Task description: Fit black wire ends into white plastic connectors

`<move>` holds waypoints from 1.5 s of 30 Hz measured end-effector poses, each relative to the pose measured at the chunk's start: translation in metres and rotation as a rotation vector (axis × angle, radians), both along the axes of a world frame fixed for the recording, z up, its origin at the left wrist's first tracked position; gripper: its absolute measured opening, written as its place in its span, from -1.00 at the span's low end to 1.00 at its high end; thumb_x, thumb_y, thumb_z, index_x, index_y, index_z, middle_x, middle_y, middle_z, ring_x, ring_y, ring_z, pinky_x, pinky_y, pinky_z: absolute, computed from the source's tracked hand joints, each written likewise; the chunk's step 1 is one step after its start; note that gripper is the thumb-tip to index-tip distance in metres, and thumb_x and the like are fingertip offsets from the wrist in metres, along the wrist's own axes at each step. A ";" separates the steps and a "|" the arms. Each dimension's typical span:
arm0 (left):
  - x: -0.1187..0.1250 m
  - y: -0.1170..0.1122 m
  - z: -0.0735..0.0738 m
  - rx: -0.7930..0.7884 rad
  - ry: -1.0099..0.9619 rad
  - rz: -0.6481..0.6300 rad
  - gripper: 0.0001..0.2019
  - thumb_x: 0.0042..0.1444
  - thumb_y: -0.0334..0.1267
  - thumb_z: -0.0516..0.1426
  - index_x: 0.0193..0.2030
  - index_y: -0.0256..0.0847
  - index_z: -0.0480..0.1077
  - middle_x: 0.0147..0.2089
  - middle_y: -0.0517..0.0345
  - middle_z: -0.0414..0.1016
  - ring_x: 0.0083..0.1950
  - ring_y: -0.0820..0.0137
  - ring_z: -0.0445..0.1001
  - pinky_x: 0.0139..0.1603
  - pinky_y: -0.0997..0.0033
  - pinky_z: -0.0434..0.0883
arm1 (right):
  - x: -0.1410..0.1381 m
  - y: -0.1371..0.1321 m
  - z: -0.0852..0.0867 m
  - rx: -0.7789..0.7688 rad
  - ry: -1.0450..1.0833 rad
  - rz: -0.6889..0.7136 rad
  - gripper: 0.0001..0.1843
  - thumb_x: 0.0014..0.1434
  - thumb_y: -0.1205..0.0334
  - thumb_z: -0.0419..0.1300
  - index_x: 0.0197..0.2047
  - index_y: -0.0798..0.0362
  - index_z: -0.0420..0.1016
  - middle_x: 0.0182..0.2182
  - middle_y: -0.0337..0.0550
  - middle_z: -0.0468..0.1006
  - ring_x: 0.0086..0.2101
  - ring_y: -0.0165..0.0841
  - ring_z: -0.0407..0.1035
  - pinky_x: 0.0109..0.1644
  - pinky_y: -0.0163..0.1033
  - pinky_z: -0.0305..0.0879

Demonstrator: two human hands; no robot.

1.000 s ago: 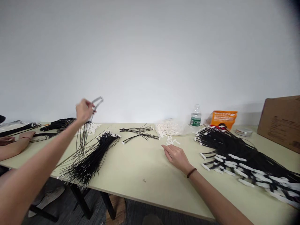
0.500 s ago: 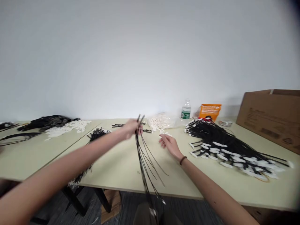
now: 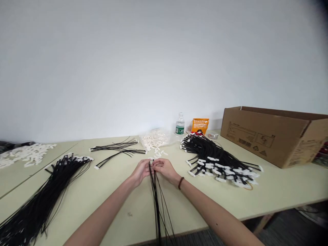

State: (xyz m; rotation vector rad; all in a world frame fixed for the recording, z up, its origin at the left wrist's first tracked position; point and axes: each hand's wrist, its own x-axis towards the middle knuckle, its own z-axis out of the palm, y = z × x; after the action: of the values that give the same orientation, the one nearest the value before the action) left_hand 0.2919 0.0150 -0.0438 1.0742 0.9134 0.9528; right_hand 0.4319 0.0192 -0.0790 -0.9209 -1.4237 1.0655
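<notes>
The left hand (image 3: 140, 172) and the right hand (image 3: 164, 168) meet just above the middle of the desk (image 3: 107, 191), thumbs and fingers (image 3: 148, 169) of both closed together on the top end of a thin bunch of black wires (image 3: 156, 194); the bunch hangs from that pinch towards the near edge of the desk and past it, its strands fanning a little; whether the right hand also pinches a white piece at the wire tips is too small to tell. Just beyond the hands lie a few loose white connectors (image 3: 159, 153), and behind those a clear bag of connectors (image 3: 155, 138); to the left of the bag lie some spread black wires (image 3: 118, 148), and further left a thick sheaf of black wires (image 3: 43, 194) runs to the desk's near corner. On the right a heap of wires with white ends (image 3: 217, 160) lies near an open cardboard box (image 3: 269, 135); a water bottle (image 3: 180, 124) and an orange packet (image 3: 200, 124) stand by the wall.
</notes>
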 end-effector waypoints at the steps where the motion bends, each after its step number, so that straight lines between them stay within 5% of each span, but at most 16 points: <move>1: -0.005 0.002 0.000 0.017 0.021 0.015 -0.75 -0.03 -0.18 0.15 -0.24 -0.26 0.28 -0.33 0.00 0.51 -0.33 0.36 0.49 -0.19 0.28 0.42 | -0.001 -0.001 0.000 0.037 -0.043 0.016 -0.74 -0.16 0.22 0.29 -0.34 0.14 0.46 -0.45 -0.21 0.48 -0.46 -0.46 0.36 -0.35 -0.33 0.32; 8: -0.022 0.014 -0.009 0.123 0.128 -0.002 -0.67 -0.25 -0.26 0.32 -0.33 -0.31 0.35 -0.45 0.11 0.48 -0.36 0.42 0.47 -0.14 0.34 0.39 | 0.002 -0.008 0.003 0.144 -0.274 0.055 -0.71 -0.06 0.15 0.27 -0.26 0.12 0.49 -0.36 -0.15 0.54 -0.37 -0.42 0.42 -0.31 -0.33 0.34; 12: -0.023 0.015 -0.008 0.134 0.173 -0.082 -0.62 -0.35 -0.25 0.35 -0.40 -0.30 0.32 -0.46 0.13 0.48 -0.37 0.41 0.48 -0.12 0.32 0.39 | 0.021 0.011 0.008 0.136 -0.542 -0.271 -0.74 0.07 0.25 0.15 -0.18 0.19 0.46 -0.37 -0.09 0.54 -0.44 -0.42 0.40 -0.37 -0.33 0.32; 15: -0.026 0.011 -0.002 0.140 0.265 -0.224 -0.62 -0.34 -0.21 0.35 -0.41 -0.31 0.32 -0.49 0.12 0.48 -0.37 0.38 0.49 -0.16 0.29 0.39 | 0.033 0.029 0.013 0.178 -0.639 -0.359 -0.78 -0.02 0.34 0.22 -0.24 0.20 0.50 -0.42 -0.10 0.50 -0.40 -0.39 0.37 -0.23 -0.27 0.28; 21: -0.034 0.006 0.009 0.072 0.314 -0.371 -0.53 -0.36 -0.24 0.36 -0.24 -0.29 0.36 -0.46 0.17 0.46 -0.35 0.37 0.49 -0.26 0.37 0.38 | 0.038 0.039 0.014 0.300 -0.790 -0.342 -0.73 -0.06 0.27 0.30 -0.23 0.14 0.53 -0.36 -0.12 0.44 -0.33 -0.37 0.31 -0.16 -0.28 0.21; 28: -0.039 0.001 0.016 0.005 0.251 -0.458 -0.52 -0.21 -0.26 0.30 -0.06 -0.21 0.39 -0.34 0.17 0.44 -0.31 0.46 0.45 -0.29 0.49 0.36 | 0.051 0.029 0.009 0.381 -0.908 -0.309 -0.85 0.11 0.28 0.15 -0.24 0.06 0.53 -0.24 -0.13 0.43 -0.21 -0.38 0.30 -0.13 -0.32 0.18; 34: -0.035 -0.005 0.016 -0.048 0.105 -0.452 -0.57 -0.16 -0.33 0.27 -0.06 -0.22 0.40 -0.32 0.11 0.45 -0.26 0.44 0.43 -0.09 0.31 0.37 | 0.029 0.018 0.012 0.434 -1.043 -0.317 -0.71 0.18 0.03 0.07 -0.20 0.03 0.48 -0.25 -0.12 0.44 -0.14 -0.31 0.28 -0.17 -0.29 0.20; 37: -0.032 -0.006 0.015 -0.033 0.111 -0.436 -0.66 -0.11 -0.26 0.25 -0.14 -0.26 0.43 -0.33 0.09 0.44 -0.28 0.43 0.42 -0.08 0.27 0.37 | 0.018 0.016 0.010 0.456 -1.149 -0.288 -0.76 0.18 0.13 0.08 -0.13 0.03 0.43 -0.21 -0.09 0.42 -0.12 -0.29 0.26 -0.19 -0.29 0.21; 41: -0.028 -0.006 0.014 -0.024 0.202 -0.368 -0.68 -0.05 -0.14 0.19 -0.20 -0.31 0.46 -0.42 0.12 0.42 -0.37 0.46 0.41 -0.19 0.36 0.39 | 0.016 0.020 0.005 0.501 -1.097 -0.187 -0.74 0.20 0.35 0.00 -0.05 0.06 0.36 -0.18 -0.06 0.40 -0.11 -0.33 0.27 -0.11 -0.29 0.21; 45: -0.026 -0.006 0.012 -0.051 0.233 -0.306 -0.72 -0.02 -0.16 0.17 -0.22 -0.32 0.46 -0.48 0.16 0.38 -0.43 0.50 0.39 -0.25 0.39 0.39 | 0.023 0.023 0.006 0.391 -0.709 -0.119 -0.79 0.19 0.34 -0.01 -0.14 0.14 0.39 -0.26 -0.08 0.44 -0.24 -0.38 0.33 -0.12 -0.27 0.23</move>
State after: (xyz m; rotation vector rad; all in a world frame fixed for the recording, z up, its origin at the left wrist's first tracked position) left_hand 0.2656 0.0091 -0.0316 1.2571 0.9232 0.5568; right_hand 0.4545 0.0420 -0.0731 -1.1248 -2.0301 0.3369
